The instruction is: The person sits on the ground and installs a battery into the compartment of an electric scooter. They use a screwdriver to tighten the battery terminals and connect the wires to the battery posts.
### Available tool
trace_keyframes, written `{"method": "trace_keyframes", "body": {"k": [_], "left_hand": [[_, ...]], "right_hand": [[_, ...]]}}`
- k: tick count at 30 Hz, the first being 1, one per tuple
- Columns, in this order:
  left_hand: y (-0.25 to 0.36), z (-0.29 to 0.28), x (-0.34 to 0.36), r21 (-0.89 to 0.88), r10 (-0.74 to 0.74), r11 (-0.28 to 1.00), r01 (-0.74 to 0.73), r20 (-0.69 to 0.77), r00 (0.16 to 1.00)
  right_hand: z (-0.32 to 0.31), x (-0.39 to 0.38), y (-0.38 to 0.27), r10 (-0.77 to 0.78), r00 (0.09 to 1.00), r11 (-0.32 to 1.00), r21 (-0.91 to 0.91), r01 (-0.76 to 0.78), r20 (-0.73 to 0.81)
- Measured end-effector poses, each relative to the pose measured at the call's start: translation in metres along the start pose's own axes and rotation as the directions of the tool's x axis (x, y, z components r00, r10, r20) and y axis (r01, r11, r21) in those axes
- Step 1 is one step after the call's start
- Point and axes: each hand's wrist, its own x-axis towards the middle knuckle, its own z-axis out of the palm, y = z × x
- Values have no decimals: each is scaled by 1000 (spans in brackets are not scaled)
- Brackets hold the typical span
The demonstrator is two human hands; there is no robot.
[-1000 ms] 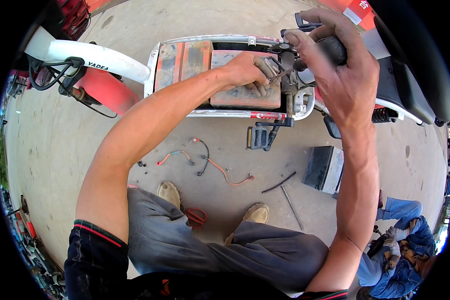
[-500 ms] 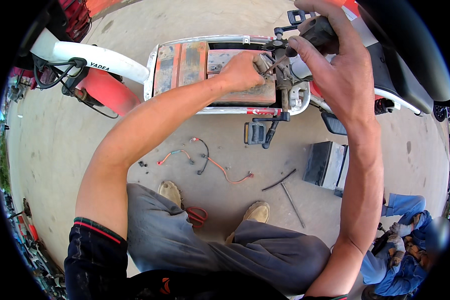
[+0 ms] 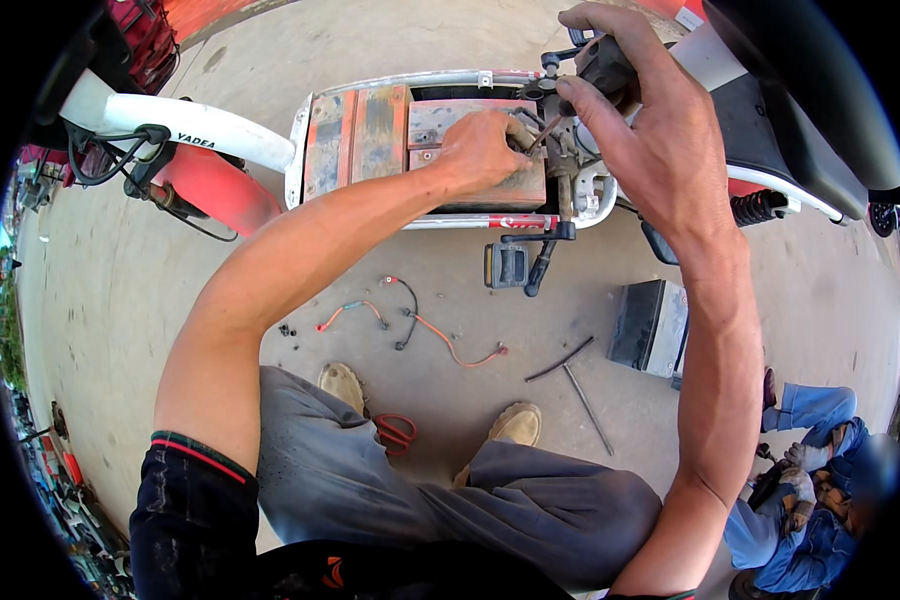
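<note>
My right hand point(image 3: 650, 140) is wrapped round the dark handle of a screwdriver point(image 3: 611, 68), at the right end of an electric bicycle's open battery frame point(image 3: 350, 220). Its thin shaft slants down-left to my left hand point(image 3: 480, 150), whose curled fingers grip something hidden at the edge of a dusty orange-and-grey battery point(image 3: 480, 193). Two narrower batteries point(image 3: 375, 145) lie beside it on the left. Next to my hands are a crank joint, short black wires and a pedal point(image 3: 505, 265) hanging outside the frame.
On the concrete lie loose cables point(image 3: 450, 345), red-handled scissors point(image 3: 398, 430), a T-handled tool point(image 3: 590, 405) and dark batteries point(image 3: 642, 325). The white front fork point(image 3: 150, 120) is at left, black seat at right. A crouching person in blue point(image 3: 810, 520), wearing gloves, is at lower right.
My right hand has shifted slightly up and left, its fingers turned on the screwdriver's handle. My left hand stays at the battery, fingertips now more hidden. The view has shifted a little.
</note>
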Motion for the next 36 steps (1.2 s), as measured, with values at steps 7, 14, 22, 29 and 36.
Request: {"method": "trace_keyframes", "body": {"k": [7, 14, 22, 29, 36], "left_hand": [[9, 7, 8, 54, 54, 997, -54, 2, 999], [-97, 33, 27, 261, 310, 923, -283, -70, 948], [-26, 32, 13, 76, 395, 918, -389, -272, 878], [-32, 29, 20, -2, 280, 959, -283, -137, 950], [-39, -17, 13, 63, 192, 980, -187, -87, 977]], "right_hand": [[18, 7, 22, -319, 932, 903, -353, 244, -171], [37, 22, 26, -152, 971, 946, -310, 90, -183], [37, 17, 24, -31, 999, 960, -280, 24, -22], [56, 13, 39, -109, 985, 983, -161, 87, -134], [43, 34, 25, -299, 933, 926, -295, 234, -199]]}}
